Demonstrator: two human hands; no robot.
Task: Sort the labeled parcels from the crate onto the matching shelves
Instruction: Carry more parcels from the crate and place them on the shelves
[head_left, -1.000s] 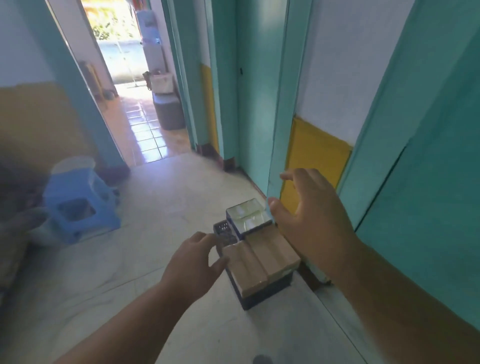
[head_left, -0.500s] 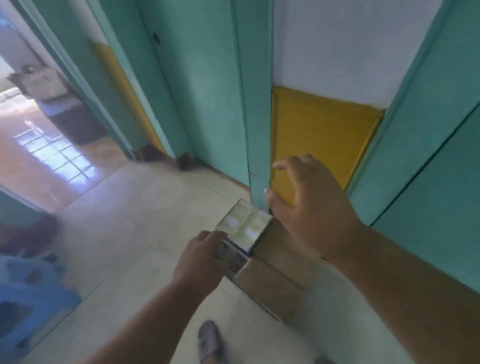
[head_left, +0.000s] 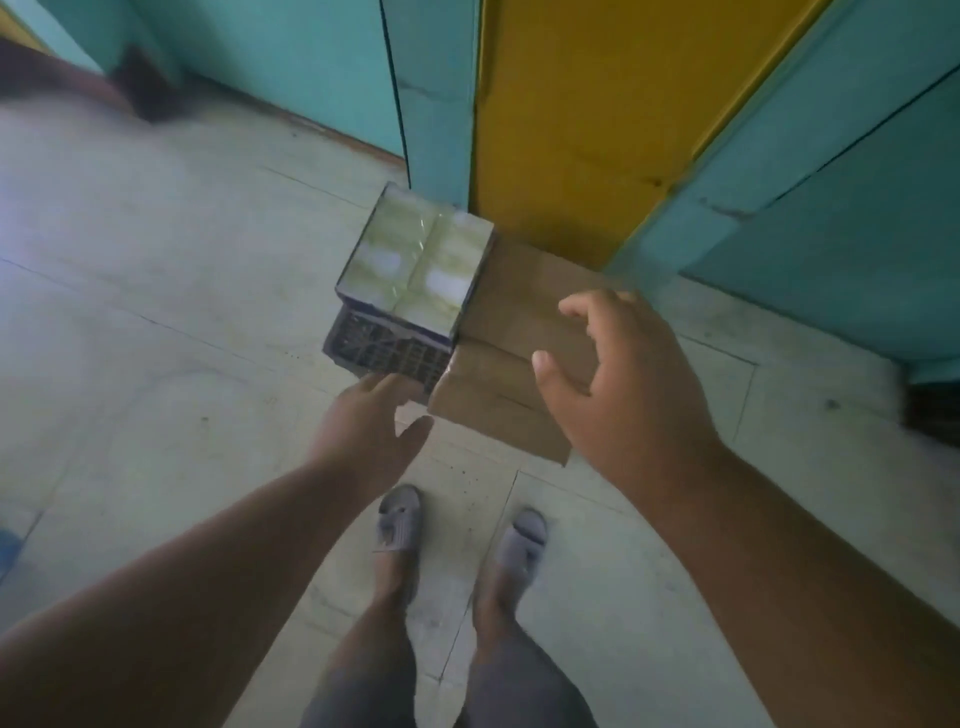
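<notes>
A dark slatted crate (head_left: 387, 356) stands on the floor against the wall. A shiny, plastic-wrapped pale green parcel (head_left: 415, 260) lies on its far left part. Two brown cardboard parcels (head_left: 511, 364) lie side by side on its right part and hide that side of the crate. My left hand (head_left: 371, 431) hovers open at the crate's near left corner, fingertips close to the slats. My right hand (head_left: 623, 395) is open above the brown parcels, fingers spread and curled downward. Neither hand holds anything.
The yellow wall panel (head_left: 597, 130) and teal door frames (head_left: 431, 104) rise directly behind the crate. My two feet in grey sandals (head_left: 397, 522) stand on the pale tiled floor (head_left: 156, 312) just in front of it. A blue object's edge (head_left: 8, 551) shows at far left.
The view has tilted down and closed in on the crate; my feet now show. Both hands have come lower over the crate, the right one over the brown parcels.
</notes>
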